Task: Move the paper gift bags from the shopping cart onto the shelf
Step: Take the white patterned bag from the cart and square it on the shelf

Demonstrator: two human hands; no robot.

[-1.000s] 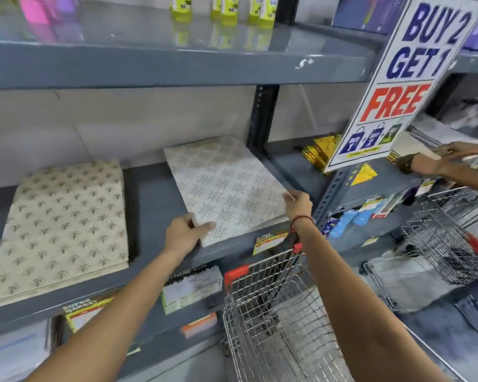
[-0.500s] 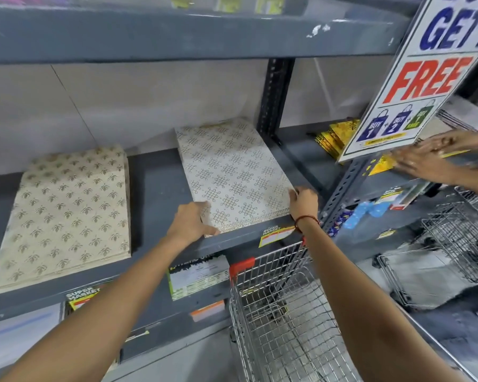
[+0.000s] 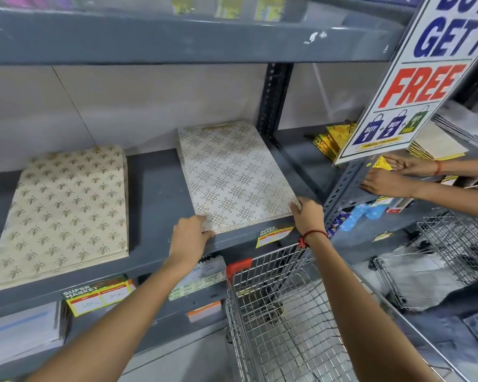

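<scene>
A flat stack of white paper gift bags (image 3: pixel 229 177) with a looped gold pattern lies on the grey shelf (image 3: pixel 155 194), right of centre. My left hand (image 3: pixel 189 238) grips its near left corner. My right hand (image 3: pixel 307 215) holds its near right corner. Both corners sit at the shelf's front edge. A second flat stack of cream gift bags (image 3: pixel 64 210) with a leaf pattern lies further left on the same shelf. The wire shopping cart (image 3: pixel 284 321) stands below my right arm, and the part of its basket that shows holds no bags.
A dark upright post (image 3: pixel 273 97) bounds the shelf bay on the right. A "BUY 2 GET 1 FREE" sign (image 3: pixel 414 86) hangs at the right. Another person's hands (image 3: pixel 392 175) work on the neighbouring shelf with yellow bags (image 3: pixel 334 139). More wire baskets (image 3: pixel 453 244) stand at the right.
The white stack has slid further back and straightened on the shelf, with both my hands staying on its near corners. The other person's hands shifted lower on the neighbouring shelf.
</scene>
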